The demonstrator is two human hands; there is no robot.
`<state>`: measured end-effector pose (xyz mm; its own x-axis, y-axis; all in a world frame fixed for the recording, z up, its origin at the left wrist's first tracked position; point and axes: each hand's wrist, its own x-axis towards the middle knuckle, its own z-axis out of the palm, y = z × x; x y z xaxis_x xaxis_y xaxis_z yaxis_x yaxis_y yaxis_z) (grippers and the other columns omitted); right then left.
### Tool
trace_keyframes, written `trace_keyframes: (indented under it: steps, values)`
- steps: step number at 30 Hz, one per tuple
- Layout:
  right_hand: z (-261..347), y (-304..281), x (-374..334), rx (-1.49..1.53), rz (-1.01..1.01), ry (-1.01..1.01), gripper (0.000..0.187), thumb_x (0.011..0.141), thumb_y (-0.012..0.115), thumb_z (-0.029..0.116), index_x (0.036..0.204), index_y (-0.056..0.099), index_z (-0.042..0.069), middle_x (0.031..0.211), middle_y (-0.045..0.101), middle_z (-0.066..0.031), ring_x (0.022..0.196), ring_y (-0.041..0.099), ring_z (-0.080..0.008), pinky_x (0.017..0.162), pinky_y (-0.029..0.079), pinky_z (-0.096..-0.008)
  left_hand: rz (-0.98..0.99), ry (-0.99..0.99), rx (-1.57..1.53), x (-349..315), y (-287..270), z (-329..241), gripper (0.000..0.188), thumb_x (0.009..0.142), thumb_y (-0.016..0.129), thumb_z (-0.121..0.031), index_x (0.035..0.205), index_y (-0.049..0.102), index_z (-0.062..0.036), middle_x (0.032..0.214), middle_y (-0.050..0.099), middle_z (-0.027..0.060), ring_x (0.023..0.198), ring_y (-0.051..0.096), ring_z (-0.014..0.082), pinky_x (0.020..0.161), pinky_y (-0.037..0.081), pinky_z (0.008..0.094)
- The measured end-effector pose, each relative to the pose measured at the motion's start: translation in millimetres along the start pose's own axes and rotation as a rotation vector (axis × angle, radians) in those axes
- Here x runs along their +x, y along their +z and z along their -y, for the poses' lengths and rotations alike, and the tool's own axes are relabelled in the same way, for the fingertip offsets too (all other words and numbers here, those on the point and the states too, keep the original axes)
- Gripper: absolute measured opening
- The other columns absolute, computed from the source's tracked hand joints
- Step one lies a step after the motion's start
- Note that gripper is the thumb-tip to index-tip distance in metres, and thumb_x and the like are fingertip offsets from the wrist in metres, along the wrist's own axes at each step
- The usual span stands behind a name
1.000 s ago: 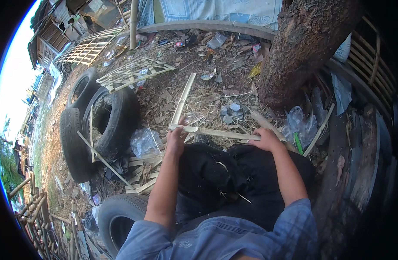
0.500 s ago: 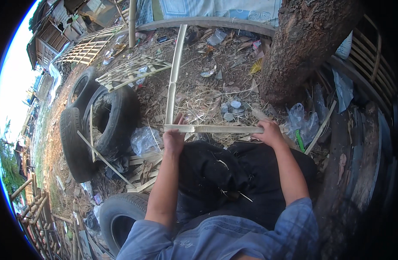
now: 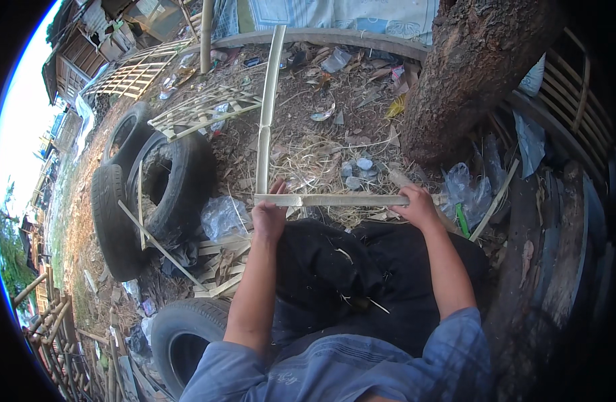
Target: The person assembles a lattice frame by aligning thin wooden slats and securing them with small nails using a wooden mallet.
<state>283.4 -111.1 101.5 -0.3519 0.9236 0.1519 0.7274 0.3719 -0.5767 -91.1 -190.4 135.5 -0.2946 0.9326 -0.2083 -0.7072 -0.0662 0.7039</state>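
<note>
Left hand (image 3: 269, 216) closed on corner where long bamboo slat (image 3: 267, 114) meets short cross slat (image 3: 334, 199). Right hand (image 3: 418, 206) curled over cross slat's far end. Both slats held above lap, long one reaching away toward curved bamboo rail (image 3: 334, 37); tyres (image 3: 154, 187) at left, tree trunk (image 3: 468, 74) at right. Judged step: squaring corner joint. Next move likely needs steady left pinch while right aligns.
</note>
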Motion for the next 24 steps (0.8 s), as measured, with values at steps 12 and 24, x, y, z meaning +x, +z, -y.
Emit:
trace_keyframes:
  steps: [12, 24]
  values:
    - [-0.5, -2.4, 2.0, -0.006, 0.01, -0.041, 0.04, 0.067, 0.085, 0.032, 0.089, 0.067, 0.005, 0.092, 0.066, -0.0102, 0.093, 0.063, -0.0312, 0.086, 0.047, -0.0404, -0.04, 0.013, -0.037, 0.5, 4.1, 1.2, 0.074, 0.07, 0.041, -0.01, 0.14, 0.035, 0.0133, 0.149, 0.041, 0.0185, 0.143, 0.033, 0.031, 0.119, 0.028, 0.0477]
    - [14.3, -1.1, -3.7, -0.116, -0.073, -0.183, 0.041, 0.07, 0.084, 0.032, 0.099, 0.067, 0.008, 0.098, 0.068, -0.0104, 0.1, 0.061, -0.03, 0.093, 0.044, -0.0413, -0.114, 0.147, -0.266, 5.3, -24.5, -8.6, 0.072, 0.063, 0.045, -0.012, 0.131, 0.042, 0.0097, 0.131, 0.054, 0.0194, 0.126, 0.05, 0.0331, 0.106, 0.043, 0.058]
